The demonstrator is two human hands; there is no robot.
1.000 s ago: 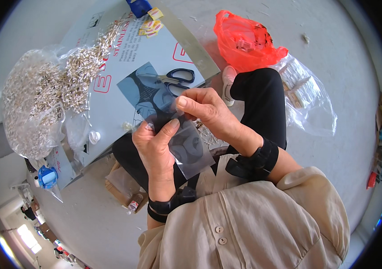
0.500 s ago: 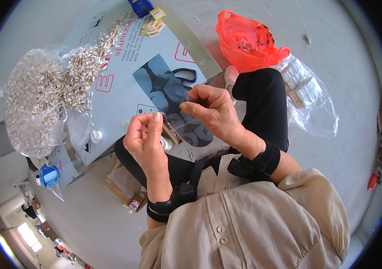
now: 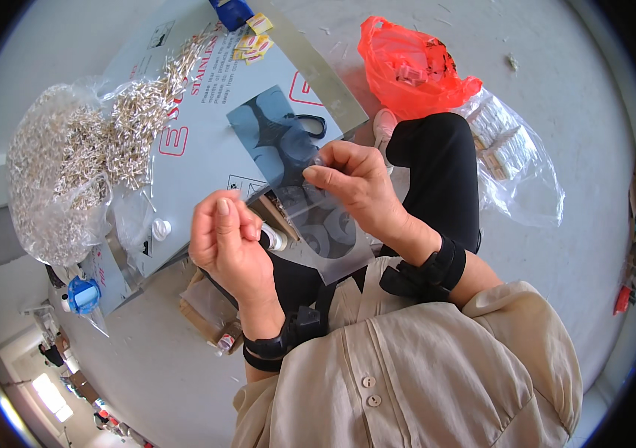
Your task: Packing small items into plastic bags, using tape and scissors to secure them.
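My right hand (image 3: 363, 183) pinches a see-through plastic bag (image 3: 269, 138) printed with dark rounded shapes. The bag hangs between the table's near edge and my lap, its lower part (image 3: 329, 239) over my legs. To its left, my left hand (image 3: 232, 250) is closed, thumb against curled fingers, apart from the bag; anything inside it is too small or hidden to name. Loose cotton swabs (image 3: 135, 131) lie piled on the film-covered table (image 3: 206, 160), spilling from a large clear bag (image 3: 49, 172). Just beyond my left fingers is a white cylindrical container (image 3: 276, 239).
Small yellow packets (image 3: 252, 48) and a blue object (image 3: 234, 11) lie at the table's far end. A white cap (image 3: 160, 228) sits near its left edge. On the floor are a red plastic bag (image 3: 411, 71), a clear bag of white packs (image 3: 508, 149) and a cardboard box (image 3: 202, 310).
My left hand has moved left and slightly down, away from the printed bag. The bag has swung a little to the right, its lower edge now spread over my lap. My right hand barely moved.
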